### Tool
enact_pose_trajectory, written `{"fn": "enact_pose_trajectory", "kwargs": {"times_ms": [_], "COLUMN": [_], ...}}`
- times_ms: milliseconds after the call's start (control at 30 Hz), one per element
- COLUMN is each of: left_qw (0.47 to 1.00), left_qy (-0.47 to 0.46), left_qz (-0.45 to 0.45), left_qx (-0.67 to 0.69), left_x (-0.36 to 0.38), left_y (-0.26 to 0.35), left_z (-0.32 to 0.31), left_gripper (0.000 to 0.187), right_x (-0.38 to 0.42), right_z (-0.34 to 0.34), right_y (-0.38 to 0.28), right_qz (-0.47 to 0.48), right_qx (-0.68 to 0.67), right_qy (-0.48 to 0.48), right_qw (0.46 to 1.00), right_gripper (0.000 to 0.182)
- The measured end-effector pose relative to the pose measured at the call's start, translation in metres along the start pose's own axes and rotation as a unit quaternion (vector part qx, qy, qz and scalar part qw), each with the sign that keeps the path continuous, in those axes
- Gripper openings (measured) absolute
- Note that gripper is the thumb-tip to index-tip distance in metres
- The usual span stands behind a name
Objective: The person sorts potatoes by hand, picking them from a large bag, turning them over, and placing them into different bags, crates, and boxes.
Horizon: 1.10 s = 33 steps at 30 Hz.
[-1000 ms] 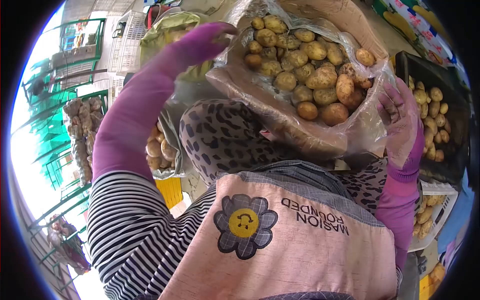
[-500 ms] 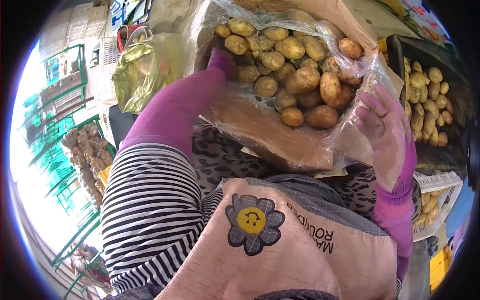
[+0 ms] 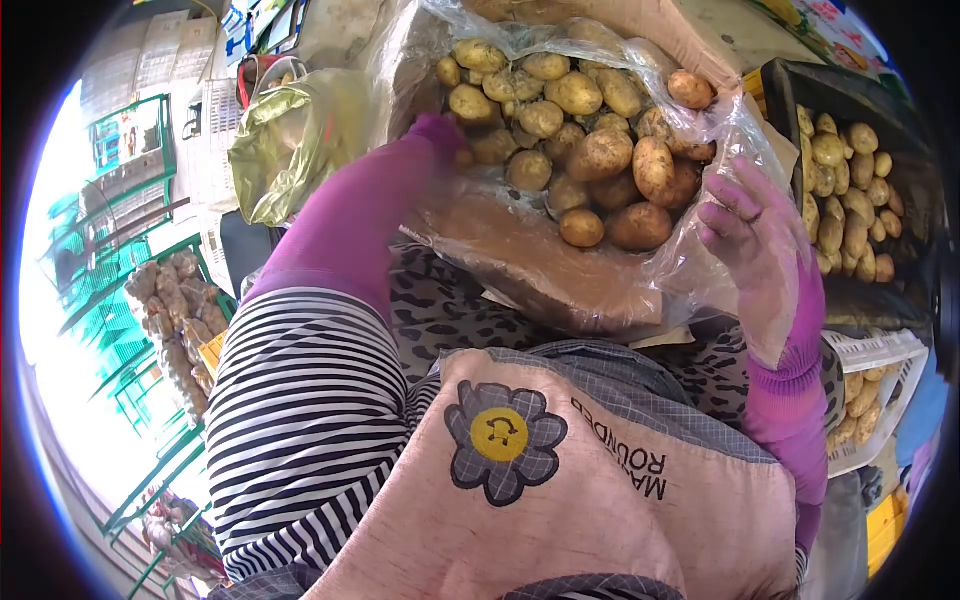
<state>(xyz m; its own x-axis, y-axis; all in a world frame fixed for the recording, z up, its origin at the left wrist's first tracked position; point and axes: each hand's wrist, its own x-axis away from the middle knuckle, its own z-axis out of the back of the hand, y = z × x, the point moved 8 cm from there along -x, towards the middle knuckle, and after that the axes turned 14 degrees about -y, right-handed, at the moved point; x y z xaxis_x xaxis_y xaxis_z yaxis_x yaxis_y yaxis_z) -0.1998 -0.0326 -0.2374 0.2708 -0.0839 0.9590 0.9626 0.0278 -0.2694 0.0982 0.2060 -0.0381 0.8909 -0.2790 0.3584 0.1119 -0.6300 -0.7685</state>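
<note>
A cardboard box (image 3: pixel 560 290) lined with a clear plastic bag (image 3: pixel 720 120) rests on my lap, heaped with potatoes (image 3: pixel 600 155). My left hand (image 3: pixel 438 132), in a purple glove, reaches into the left side of the bag. It touches the potatoes there, and its fingers are hidden among them and the plastic. My right hand (image 3: pixel 757 235), also gloved, lies against the bag's right side with its fingers spread on the plastic. I wear a striped sleeve and a pink apron.
A black crate (image 3: pixel 800 85) of potatoes stands to the right, above a white crate (image 3: pixel 880 350) with more. A yellow-green plastic bag (image 3: pixel 290 140) lies at the upper left. Green metal racks (image 3: pixel 120 330) and netted bundles (image 3: pixel 175 320) are on the left.
My left hand came down from the bag's raised left edge into the potatoes. My right hand stayed on the bag's right side, and the view shifted a little.
</note>
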Motion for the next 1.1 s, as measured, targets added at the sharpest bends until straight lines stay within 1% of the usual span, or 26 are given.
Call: {"fn": "enact_pose_trajectory", "kwargs": {"times_ms": [33, 133, 233, 267, 333, 367, 400, 433, 467, 533, 567, 633, 667, 700, 733, 833, 867, 900, 967, 1000, 1033, 1067, 1100], "left_qw": [1.000, 0.999, 0.999, 0.990, 0.951, 0.869, 0.748, 0.593, 0.506, 0.317, 0.275, 0.188, 0.182, 0.177, 0.169, 0.137, 0.128, 0.119, 0.031, 0.025, 0.020, 0.053, 0.086], "left_qy": [0.013, 0.006, 0.027, 0.043, 0.083, 0.073, 0.062, 0.048, 0.005, -0.078, -0.078, -0.083, -0.077, -0.069, -0.065, -0.027, -0.014, 0.002, -0.017, -0.010, -0.004, 0.019, 0.039], "left_qz": [-0.015, 0.020, -0.025, -0.053, -0.102, -0.194, -0.280, -0.357, -0.431, -0.564, -0.588, -0.635, -0.620, -0.628, -0.635, -0.673, -0.678, -0.683, -0.692, -0.690, -0.688, -0.682, -0.676], "left_qx": [-0.010, -0.032, 0.036, 0.120, 0.278, 0.450, 0.599, 0.720, 0.747, 0.758, 0.756, 0.745, 0.759, 0.755, 0.751, 0.726, 0.723, 0.721, 0.721, 0.723, 0.725, 0.729, 0.731], "left_x": [0.003, 0.013, 0.009, 0.012, 0.041, 0.050, 0.063, 0.078, 0.097, 0.170, 0.186, 0.216, 0.230, 0.237, 0.243, 0.251, 0.254, 0.257, 0.254, 0.256, 0.257, 0.259, 0.262], "left_y": [0.003, 0.012, 0.011, 0.010, 0.002, 0.005, 0.010, 0.015, 0.027, 0.055, 0.067, 0.093, 0.103, 0.117, 0.123, 0.136, 0.137, 0.137, 0.146, 0.143, 0.140, 0.135, 0.130], "left_z": [0.003, 0.011, 0.009, 0.005, 0.016, 0.015, 0.018, 0.024, 0.030, 0.066, 0.077, 0.099, 0.105, 0.108, 0.109, 0.114, 0.113, 0.112, 0.114, 0.111, 0.109, 0.104, 0.102], "left_gripper": [0.037, 0.035, 0.055, 0.058, 0.065, 0.068, 0.070, 0.073, 0.075, 0.079, 0.080, 0.081, 0.085, 0.085, 0.084, 0.084, 0.085, 0.085, 0.079, 0.077, 0.074, 0.071, 0.068], "right_x": [0.001, 0.002, 0.001, 0.001, 0.002, 0.002, 0.002, 0.002, 0.002, 0.000, 0.003, 0.008, 0.013, 0.024, 0.028, 0.026, 0.027, 0.027, 0.024, 0.018, 0.014, 0.013, 0.013], "right_z": [0.000, 0.000, 0.004, 0.005, -0.001, -0.003, -0.007, -0.012, -0.016, -0.026, -0.031, -0.045, -0.057, -0.066, -0.070, -0.061, -0.060, -0.053, -0.028, -0.023, -0.019, -0.014, -0.010], "right_y": [-0.001, -0.002, 0.000, 0.002, 0.002, 0.001, 0.002, 0.003, 0.002, 0.014, 0.023, 0.024, 0.016, 0.008, 0.002, -0.007, -0.010, -0.010, 0.000, 0.011, 0.017, 0.024, 0.030], "right_qz": [0.000, 0.006, 0.005, 0.005, 0.006, 0.009, 0.001, -0.007, -0.021, 0.063, 0.101, 0.149, 0.218, 0.284, 0.289, 0.184, 0.170, 0.188, 0.224, 0.166, 0.141, 0.112, 0.081], "right_qx": [0.000, 0.039, 0.068, 0.055, 0.073, 0.082, 0.101, 0.123, 0.145, 0.263, 0.322, 0.419, 0.520, 0.610, 0.621, 0.627, 0.615, 0.580, 0.503, 0.306, 0.179, 0.050, -0.077], "right_qy": [0.004, 0.007, 0.010, 0.009, -0.009, -0.016, -0.029, -0.040, -0.051, -0.121, -0.154, -0.139, -0.106, -0.073, -0.056, -0.038, -0.036, -0.025, -0.010, -0.038, -0.055, -0.069, -0.078], "right_qw": [1.000, 0.999, 0.998, 0.998, 0.997, 0.996, 0.994, 0.992, 0.988, 0.955, 0.929, 0.885, 0.819, 0.736, 0.726, 0.756, 0.769, 0.793, 0.835, 0.937, 0.972, 0.990, 0.991], "right_gripper": [0.046, 0.044, 0.043, 0.042, 0.041, 0.041, 0.040, 0.040, 0.040, 0.044, 0.047, 0.057, 0.059, 0.060, 0.067, 0.072, 0.075, 0.074, 0.074, 0.068, 0.064, 0.061, 0.058]}}
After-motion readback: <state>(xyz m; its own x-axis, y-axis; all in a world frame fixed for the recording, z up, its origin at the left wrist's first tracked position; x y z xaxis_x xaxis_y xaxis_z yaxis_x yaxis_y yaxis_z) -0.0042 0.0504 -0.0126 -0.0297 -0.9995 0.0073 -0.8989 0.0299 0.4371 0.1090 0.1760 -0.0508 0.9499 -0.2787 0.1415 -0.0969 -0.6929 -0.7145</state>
